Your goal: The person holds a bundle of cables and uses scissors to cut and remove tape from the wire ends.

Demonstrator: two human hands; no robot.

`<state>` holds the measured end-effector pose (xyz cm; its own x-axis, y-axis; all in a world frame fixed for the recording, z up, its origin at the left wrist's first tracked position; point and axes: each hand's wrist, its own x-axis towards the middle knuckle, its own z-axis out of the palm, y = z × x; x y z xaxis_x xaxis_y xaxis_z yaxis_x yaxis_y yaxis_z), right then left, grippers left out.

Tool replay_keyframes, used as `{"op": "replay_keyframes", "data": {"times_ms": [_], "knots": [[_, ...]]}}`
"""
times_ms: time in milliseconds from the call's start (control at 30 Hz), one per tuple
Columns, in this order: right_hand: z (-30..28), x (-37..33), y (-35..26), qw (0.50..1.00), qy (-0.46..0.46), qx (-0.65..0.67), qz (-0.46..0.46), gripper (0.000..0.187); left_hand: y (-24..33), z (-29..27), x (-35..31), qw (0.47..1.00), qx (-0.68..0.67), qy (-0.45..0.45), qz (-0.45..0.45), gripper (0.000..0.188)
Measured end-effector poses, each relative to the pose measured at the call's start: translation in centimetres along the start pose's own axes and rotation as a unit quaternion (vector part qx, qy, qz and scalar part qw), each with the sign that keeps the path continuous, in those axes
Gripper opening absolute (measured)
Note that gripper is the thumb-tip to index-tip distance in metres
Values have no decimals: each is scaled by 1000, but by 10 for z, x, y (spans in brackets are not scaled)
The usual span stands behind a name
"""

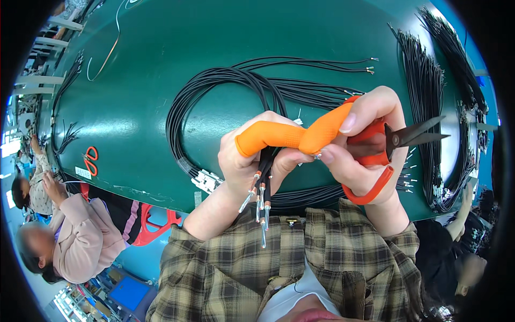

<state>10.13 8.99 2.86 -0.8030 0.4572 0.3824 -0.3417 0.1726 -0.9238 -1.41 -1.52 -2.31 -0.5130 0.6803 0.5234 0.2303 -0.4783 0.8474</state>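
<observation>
My left hand [241,155] is closed around several black cables [266,161]. Their stripped ends, with orange bands and bare silvery wire, hang below the fist. My right hand [375,107] has red-handled scissors [397,140] looped over it, blades pointing right and parted. Orange finger covers [271,135] are on a finger of each hand, and these fingertips meet. Between my right thumb and orange-covered finger is a small silvery wire end [317,156]. Behind my left hand lies a coil of black cable [179,118], with white connectors [208,180] at its lower end.
More black cable bundles [421,80] lie along the right side of the green table [134,48]. Red-handled scissors [91,161] rest near its left edge. A thin loose wire [113,45] is at far left. People [86,231] sit at left and right.
</observation>
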Motion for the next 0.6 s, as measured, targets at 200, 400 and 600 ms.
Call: {"op": "replay_keyframes", "data": {"times_ms": [200,400,600], "knots": [[1,-1,1,998,55,-5,-33,33,5,1,4,999,3,-19,25,24],[-11,-10,-4,993,29,103,49,48,2,-1,2,996,-74,-37,25,19],[-1,-32,-9,863,-224,307,333,54,8,1,1,992,-116,1,-42,13]]}}
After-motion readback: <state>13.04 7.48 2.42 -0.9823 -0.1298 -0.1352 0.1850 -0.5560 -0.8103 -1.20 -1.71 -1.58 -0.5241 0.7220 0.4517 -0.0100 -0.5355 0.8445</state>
